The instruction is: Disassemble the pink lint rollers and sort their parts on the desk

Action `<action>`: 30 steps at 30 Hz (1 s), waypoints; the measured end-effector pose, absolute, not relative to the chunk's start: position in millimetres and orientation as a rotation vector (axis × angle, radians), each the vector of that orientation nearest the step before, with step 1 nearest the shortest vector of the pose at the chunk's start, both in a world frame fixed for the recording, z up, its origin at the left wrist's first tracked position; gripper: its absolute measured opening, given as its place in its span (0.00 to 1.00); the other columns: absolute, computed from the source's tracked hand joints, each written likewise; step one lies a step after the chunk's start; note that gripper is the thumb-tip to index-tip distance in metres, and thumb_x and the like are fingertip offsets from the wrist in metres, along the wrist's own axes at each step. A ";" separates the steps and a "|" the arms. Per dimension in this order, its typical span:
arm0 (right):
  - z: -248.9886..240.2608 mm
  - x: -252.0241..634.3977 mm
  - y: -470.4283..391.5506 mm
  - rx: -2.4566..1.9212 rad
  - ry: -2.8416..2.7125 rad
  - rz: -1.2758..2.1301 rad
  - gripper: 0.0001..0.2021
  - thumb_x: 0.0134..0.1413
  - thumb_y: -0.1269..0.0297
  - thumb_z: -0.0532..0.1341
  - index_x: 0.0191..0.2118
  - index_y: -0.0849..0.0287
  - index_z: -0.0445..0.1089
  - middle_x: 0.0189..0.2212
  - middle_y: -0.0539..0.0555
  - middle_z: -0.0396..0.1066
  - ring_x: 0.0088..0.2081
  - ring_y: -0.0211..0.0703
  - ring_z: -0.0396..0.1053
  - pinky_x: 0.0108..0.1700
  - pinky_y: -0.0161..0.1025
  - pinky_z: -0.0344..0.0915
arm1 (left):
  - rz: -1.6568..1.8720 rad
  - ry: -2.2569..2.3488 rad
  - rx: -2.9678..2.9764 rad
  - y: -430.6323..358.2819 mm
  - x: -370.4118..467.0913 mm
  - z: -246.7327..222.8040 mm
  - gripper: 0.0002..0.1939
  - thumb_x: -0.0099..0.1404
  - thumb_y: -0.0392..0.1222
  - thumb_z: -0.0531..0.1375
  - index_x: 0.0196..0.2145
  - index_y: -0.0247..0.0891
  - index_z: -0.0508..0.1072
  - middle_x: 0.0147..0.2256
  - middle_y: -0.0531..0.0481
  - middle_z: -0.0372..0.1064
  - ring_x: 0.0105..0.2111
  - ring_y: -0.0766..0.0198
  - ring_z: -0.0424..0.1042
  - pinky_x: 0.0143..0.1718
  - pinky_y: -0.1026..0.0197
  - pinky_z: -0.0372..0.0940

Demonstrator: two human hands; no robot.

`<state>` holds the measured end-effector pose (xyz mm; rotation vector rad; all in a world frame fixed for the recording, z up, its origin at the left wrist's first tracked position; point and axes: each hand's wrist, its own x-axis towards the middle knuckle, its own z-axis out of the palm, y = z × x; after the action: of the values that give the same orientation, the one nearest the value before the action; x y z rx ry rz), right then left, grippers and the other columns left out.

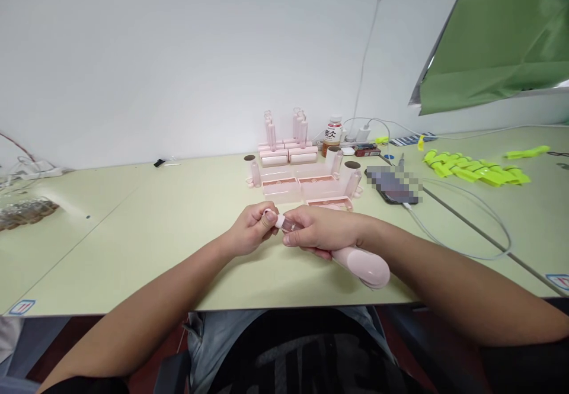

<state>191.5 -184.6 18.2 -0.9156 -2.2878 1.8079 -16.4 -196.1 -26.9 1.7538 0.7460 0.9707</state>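
My left hand (254,228) pinches the pale pink cap (280,221) of a small clear tube, with a ring loop standing up at the cap's end. The clear tube (291,226) runs from that cap into the grip of my right hand (322,228), whose fingers are closed around it. Below the right wrist a smooth pink rounded case (362,265) sticks out toward me. Whether it joins the tube is hidden by my palm. Just beyond my hands lie open pink trays (281,188), with pink rolls (351,178) standing beside them.
Pink boxes bearing upright tubes (303,134) stand by the wall, next to a labelled bottle (332,136). At right lie a phone (391,185) with a white cable and a row of yellow-green strips (475,167). A plastic-wrapped bundle (29,211) is at far left.
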 end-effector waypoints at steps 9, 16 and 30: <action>35.4 193.2 -178.8 -0.824 -1.966 1.702 0.15 0.59 0.51 0.59 0.33 0.57 0.60 0.16 0.43 0.63 0.13 0.32 0.60 0.16 0.30 0.57 | 0.986 0.874 2.222 -156.9 -20.6 -11.4 0.28 0.70 0.62 0.41 0.42 0.37 0.68 0.41 0.42 0.70 0.41 0.57 0.70 0.42 0.55 0.66; 29.8 195.2 -158.5 -0.816 -1.480 1.338 0.25 0.54 0.38 0.58 0.26 0.58 0.63 0.19 0.49 0.64 0.19 0.35 0.63 0.18 0.32 0.56 | 0.549 1.429 2.761 -137.0 -25.0 -47.4 0.27 0.68 0.50 0.53 0.61 0.40 0.60 0.63 0.39 0.55 0.62 0.44 0.53 0.61 0.40 0.49; 15.3 191.7 -164.3 -0.695 -1.407 0.829 0.21 0.47 0.41 0.66 0.33 0.55 0.67 0.22 0.48 0.67 0.23 0.40 0.70 0.26 0.39 0.71 | 1.103 1.403 1.599 -143.0 -38.6 -25.5 0.23 0.67 0.58 0.50 0.53 0.40 0.61 0.44 0.43 0.71 0.34 0.57 0.74 0.35 0.53 0.69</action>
<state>191.7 -164.3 15.3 -0.6950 -1.4070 0.8289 -38.6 -143.0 -25.5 1.5991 1.4027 1.1025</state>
